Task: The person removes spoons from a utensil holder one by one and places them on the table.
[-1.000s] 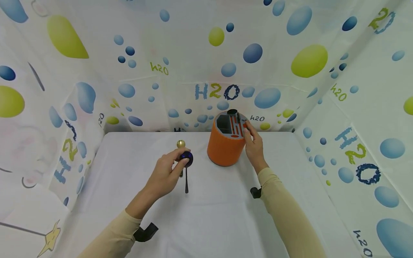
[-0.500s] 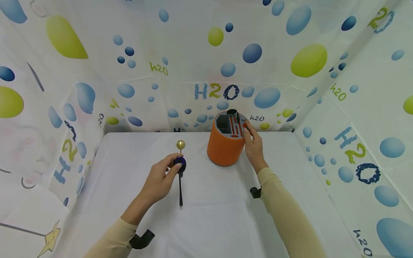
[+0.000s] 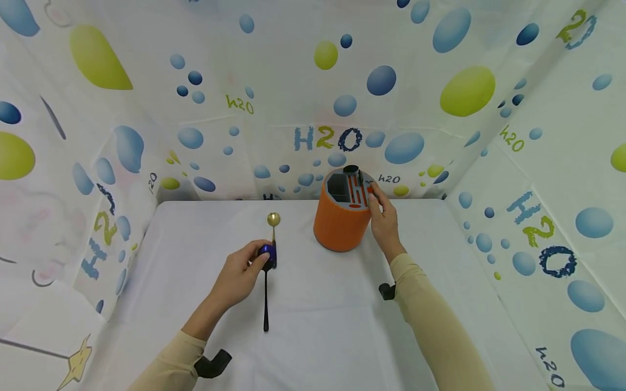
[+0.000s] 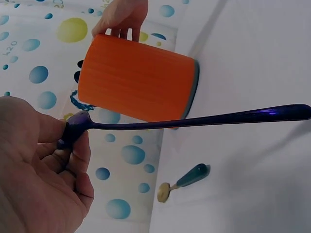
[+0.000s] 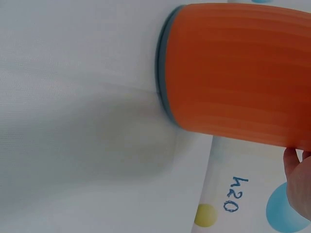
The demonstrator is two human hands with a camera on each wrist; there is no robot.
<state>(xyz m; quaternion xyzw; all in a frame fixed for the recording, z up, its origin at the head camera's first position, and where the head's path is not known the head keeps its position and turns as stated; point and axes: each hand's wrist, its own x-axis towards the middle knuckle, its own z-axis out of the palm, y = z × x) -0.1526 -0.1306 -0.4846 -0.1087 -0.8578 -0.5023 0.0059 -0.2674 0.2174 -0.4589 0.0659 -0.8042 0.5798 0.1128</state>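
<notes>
My left hand (image 3: 240, 274) pinches a shiny dark blue-purple spoon (image 4: 194, 121) by its bowl between thumb and fingers. The long handle points down toward the near side in the head view. Just beyond that hand, a gold spoon (image 3: 274, 219) with a dark green handle (image 4: 193, 174) lies on the white table; the held spoon partly overlaps it in the head view. To the right stands an upright orange utensil holder (image 3: 341, 225), its grey top divided into slots and a larger compartment. My right hand (image 3: 385, 220) holds that holder at its upper right side, thumb toward me.
The white-covered table (image 3: 313, 336) ends at a back wall of bubble-printed cloth (image 3: 274, 81), with more printed cloth on both sides. A short black cylinder (image 3: 351, 169) sticks up from the holder's top at the back.
My left hand has moved left and toward me with the blue spoon, uncovering more of the gold spoon. The right hand and the utensil holder have stayed in place.
</notes>
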